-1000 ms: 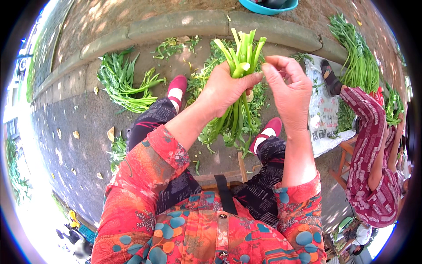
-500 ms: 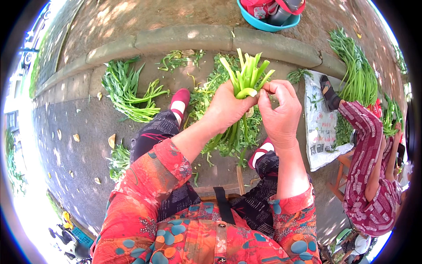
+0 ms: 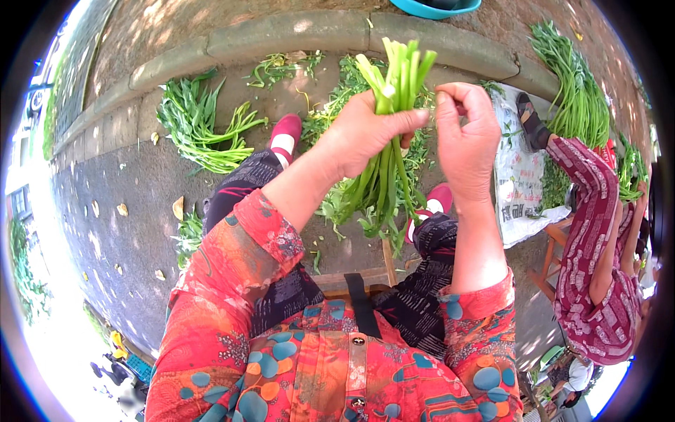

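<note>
A bunch of long green leafy vegetable stalks [image 3: 403, 74], possibly water spinach, stands up in front of me with its cut ends at the top. My left hand [image 3: 360, 137] wraps round its middle, thumb across the front. Leaves hang below the fist. Just right of the bunch and apart from it, my right hand [image 3: 470, 144] has its thumb and curled fingers pinched together. Whatever may be between those fingertips is too small to make out. Loose greens [image 3: 344, 77] lie on the ground beneath and beyond the bunch, between my feet.
A pile of greens [image 3: 204, 130] lies at left, another [image 3: 580, 98] at far right. Near the latter is a white printed sack [image 3: 517, 190]. Someone in maroon patterned clothes [image 3: 587, 260] sits at right. A stone curb [image 3: 288, 39] crosses ahead; a blue basin [image 3: 436, 8] stands beyond.
My right hand has drawn away from the bunch, to the right and upward. The bent stalk at the front of the bunch no longer shows there. My left hand has kept its hold.
</note>
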A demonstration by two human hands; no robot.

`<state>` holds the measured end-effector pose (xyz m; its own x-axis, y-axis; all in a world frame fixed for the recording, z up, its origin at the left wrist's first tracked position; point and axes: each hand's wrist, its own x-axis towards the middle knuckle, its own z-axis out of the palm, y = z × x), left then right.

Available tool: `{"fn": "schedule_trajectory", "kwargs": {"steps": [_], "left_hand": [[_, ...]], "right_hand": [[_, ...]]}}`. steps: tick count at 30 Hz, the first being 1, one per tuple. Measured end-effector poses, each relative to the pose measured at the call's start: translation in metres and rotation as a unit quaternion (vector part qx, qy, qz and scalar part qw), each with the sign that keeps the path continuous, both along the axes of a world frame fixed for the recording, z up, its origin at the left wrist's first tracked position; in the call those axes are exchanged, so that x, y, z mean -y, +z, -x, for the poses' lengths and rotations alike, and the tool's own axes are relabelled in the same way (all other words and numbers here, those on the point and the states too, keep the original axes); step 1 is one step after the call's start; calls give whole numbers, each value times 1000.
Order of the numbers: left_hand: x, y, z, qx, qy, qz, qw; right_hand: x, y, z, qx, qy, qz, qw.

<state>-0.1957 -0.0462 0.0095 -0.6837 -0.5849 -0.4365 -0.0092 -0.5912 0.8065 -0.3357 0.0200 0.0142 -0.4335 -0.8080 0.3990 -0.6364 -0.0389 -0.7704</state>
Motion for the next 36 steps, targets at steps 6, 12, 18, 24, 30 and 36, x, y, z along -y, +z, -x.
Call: {"fn": "schedule_trajectory", "kwargs": {"steps": [6, 12, 18, 24, 30, 36], "left_hand": [[31, -4, -13, -42, 90, -118, 988], [53, -9, -25, -92, 155, -172, 969], [62, -11, -31, -96, 186, -185, 960], [61, -11, -33, -93, 175, -186, 962], [59, -5, -35, -82, 129, -172, 973], [62, -10, -36, -90, 127, -192, 969]], "right_hand": [[-8, -4, 17, 152, -8, -84, 985], [-18, 2, -10, 241, 184, -290, 908], [-24, -2, -9, 340, 273, -317, 843], [-25, 1, 7, 411, 323, -336, 784], [-27, 8, 7, 463, 309, -337, 759], [-28, 9, 7, 475, 296, -319, 764]]}}
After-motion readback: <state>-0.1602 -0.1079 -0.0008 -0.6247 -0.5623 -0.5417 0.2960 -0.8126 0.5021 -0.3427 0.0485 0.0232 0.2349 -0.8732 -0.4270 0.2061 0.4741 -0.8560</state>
